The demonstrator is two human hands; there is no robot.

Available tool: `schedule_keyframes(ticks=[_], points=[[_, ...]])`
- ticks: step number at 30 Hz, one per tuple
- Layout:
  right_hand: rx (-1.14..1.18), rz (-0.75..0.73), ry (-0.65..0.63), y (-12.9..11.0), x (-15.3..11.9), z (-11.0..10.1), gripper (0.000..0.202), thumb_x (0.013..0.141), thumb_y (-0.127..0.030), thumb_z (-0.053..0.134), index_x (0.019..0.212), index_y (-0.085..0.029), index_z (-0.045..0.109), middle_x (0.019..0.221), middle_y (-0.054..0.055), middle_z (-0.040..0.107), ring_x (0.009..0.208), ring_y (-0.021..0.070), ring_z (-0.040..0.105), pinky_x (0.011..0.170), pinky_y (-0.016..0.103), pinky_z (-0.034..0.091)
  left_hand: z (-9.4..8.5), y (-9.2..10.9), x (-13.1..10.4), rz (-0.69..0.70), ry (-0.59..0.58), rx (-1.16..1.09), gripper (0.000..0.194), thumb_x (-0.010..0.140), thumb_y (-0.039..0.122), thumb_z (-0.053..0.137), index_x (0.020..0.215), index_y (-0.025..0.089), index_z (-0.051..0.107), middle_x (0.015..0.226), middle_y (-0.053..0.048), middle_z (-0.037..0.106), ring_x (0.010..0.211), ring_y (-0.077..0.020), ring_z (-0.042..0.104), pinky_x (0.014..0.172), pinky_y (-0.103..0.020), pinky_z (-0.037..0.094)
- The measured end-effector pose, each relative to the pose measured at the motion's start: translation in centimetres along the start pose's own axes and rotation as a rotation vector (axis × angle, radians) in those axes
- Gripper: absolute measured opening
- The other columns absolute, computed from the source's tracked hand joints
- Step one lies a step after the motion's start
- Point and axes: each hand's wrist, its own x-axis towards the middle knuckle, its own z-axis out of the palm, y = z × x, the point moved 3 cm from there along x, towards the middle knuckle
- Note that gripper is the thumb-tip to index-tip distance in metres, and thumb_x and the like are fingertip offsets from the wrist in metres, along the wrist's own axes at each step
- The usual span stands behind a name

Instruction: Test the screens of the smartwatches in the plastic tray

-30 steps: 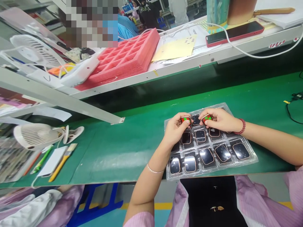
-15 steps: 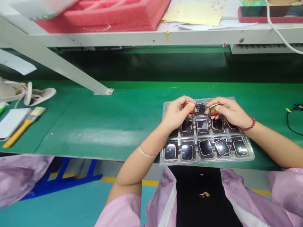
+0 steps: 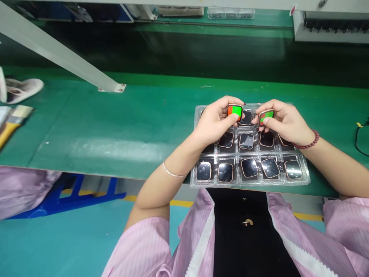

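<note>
My left hand [image 3: 215,121] grips a square smartwatch [image 3: 234,110] by its edges, its screen lit in red and green blocks, the thumb on its lower part. In my right hand [image 3: 285,119] is a second smartwatch [image 3: 268,114], tilted, also showing green and red, with the thumb over its lower left. Both are held just above a clear plastic tray [image 3: 250,185]. Dark-screened watches lie in the tray's compartments, among them one at the front left [image 3: 203,171] and one at the front right [image 3: 293,169]. My hands hide parts of the back rows.
A slanted metal post [image 3: 72,57] meets the green bench [image 3: 115,134] left of the tray. At the far left are a yellow-handled brush [image 3: 14,119] and a white object [image 3: 25,90]. A black cable [image 3: 357,142] lies at the right. A shelf edge [image 3: 230,4] spans the top.
The view has tipped down, so the upper shelf's contents have left the frame. Both watches are still held; the left one's screen faces the camera more fully and its colour blocks look different.
</note>
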Motion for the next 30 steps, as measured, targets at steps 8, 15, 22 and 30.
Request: schedule_keyframes(ticks=[8,15,22,30], points=[[0.016,-0.080,-0.005,0.43,0.19,0.21,0.025,0.083,-0.020,0.073,0.104,-0.021,0.062,0.096,0.005,0.074,0.079,0.0169,0.070,0.067,0.029,0.059,-0.26,-0.30,-0.02,0.132,-0.095,0.249,0.038,0.083,0.031,0.077,0.115,0.018,0.061,0.104,-0.006,0.070,0.098,-0.0196,0.071,0.087,-0.032,0.057],[0.008,-0.131,-0.016,0.55,0.24,0.36,0.027,0.078,-0.013,0.072,0.102,-0.020,0.061,0.096,0.005,0.072,0.089,0.0215,0.071,0.072,0.032,0.058,-0.51,-0.62,-0.09,0.203,-0.127,0.356,0.045,0.087,0.047,0.073,0.119,0.020,0.057,0.103,-0.006,0.070,0.097,-0.0199,0.071,0.089,-0.034,0.056],[0.011,-0.111,-0.032,0.51,0.14,0.37,0.029,0.082,-0.010,0.066,0.109,-0.020,0.061,0.101,0.006,0.072,0.087,0.0186,0.071,0.066,0.028,0.058,-0.47,-0.39,-0.26,0.198,-0.140,0.306,0.040,0.088,0.035,0.071,0.123,0.020,0.057,0.104,-0.007,0.071,0.100,-0.0206,0.070,0.088,-0.034,0.058],[0.024,-0.091,-0.037,0.56,0.27,0.36,0.036,0.084,-0.006,0.059,0.117,-0.019,0.061,0.111,0.008,0.071,0.088,0.0179,0.071,0.060,0.025,0.057,-0.49,-0.46,-0.26,0.136,-0.147,0.221,0.042,0.089,0.024,0.066,0.130,0.019,0.056,0.115,-0.010,0.071,0.105,-0.0215,0.070,0.089,-0.034,0.059]])
